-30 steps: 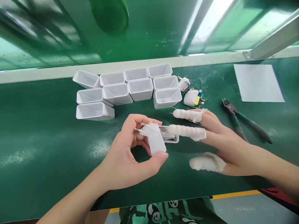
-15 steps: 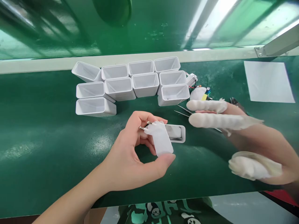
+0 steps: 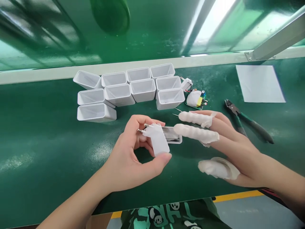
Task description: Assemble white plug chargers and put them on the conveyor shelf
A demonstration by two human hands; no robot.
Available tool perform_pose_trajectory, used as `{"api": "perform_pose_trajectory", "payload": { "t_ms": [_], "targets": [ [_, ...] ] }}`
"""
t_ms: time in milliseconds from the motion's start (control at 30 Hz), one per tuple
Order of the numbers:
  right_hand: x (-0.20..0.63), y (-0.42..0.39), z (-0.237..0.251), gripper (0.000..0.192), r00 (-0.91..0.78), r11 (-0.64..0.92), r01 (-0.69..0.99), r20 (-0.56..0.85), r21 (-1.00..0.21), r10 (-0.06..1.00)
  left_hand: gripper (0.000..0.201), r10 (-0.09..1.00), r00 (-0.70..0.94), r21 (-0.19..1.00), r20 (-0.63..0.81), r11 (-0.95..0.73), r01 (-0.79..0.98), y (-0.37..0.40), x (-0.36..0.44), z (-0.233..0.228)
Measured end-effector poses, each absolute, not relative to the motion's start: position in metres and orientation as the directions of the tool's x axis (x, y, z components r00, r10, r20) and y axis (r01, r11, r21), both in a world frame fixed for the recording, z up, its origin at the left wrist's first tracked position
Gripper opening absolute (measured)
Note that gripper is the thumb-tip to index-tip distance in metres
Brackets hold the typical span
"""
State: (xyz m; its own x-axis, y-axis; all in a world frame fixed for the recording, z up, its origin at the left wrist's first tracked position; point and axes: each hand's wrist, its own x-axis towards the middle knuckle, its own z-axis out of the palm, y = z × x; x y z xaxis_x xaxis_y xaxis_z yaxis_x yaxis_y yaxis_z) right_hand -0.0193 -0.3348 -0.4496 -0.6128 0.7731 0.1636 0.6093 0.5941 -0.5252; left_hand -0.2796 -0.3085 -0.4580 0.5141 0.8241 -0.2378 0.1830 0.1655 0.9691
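A white plug cover (image 3: 159, 141) with two metal pins is gripped in my left hand (image 3: 135, 162), its thumb at the lower edge and its fingers behind. Beyond it an open white housing (image 3: 178, 140) lies on the bench, partly covered, with a pale part inside. My right hand (image 3: 228, 143) hovers just to the right, fingers apart and nothing visible between them. White finger cots cover its thumb and two fingers. Two thin metal tips, like those of tweezers (image 3: 175, 114), stick out past its upper fingertip; the rest is hidden.
Several open white boxes (image 3: 119, 98) stand in rows at the back. To their right are a small circuit board (image 3: 199, 99) and another pronged white plug part (image 3: 186, 84). Green-handled cutting pliers (image 3: 254, 125) and a white sheet (image 3: 260, 83) lie on the right.
My right hand has moved left, closer to the plug cover. The pliers now show fully. My left hand keeps its grip, and the view has shifted slightly right.
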Motion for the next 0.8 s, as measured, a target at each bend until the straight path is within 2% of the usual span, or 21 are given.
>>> {"api": "perform_pose_trajectory", "payload": {
  "t_ms": [667, 800],
  "targets": [
    [-0.032, -0.328, -0.463, 0.058, -0.661, 0.605, 0.611, 0.092, -0.511, 0.745, 0.042, 0.817, 0.526, 0.971, -0.236, 0.188, 0.144, -0.308, -0.278, -0.456],
    [-0.027, -0.325, -0.452, 0.052, -0.644, 0.573, 0.574, 0.110, -0.585, 0.757, 0.043, 0.822, 0.520, 0.971, -0.234, 0.174, 0.161, -0.307, -0.278, -0.455]
  ]
}}
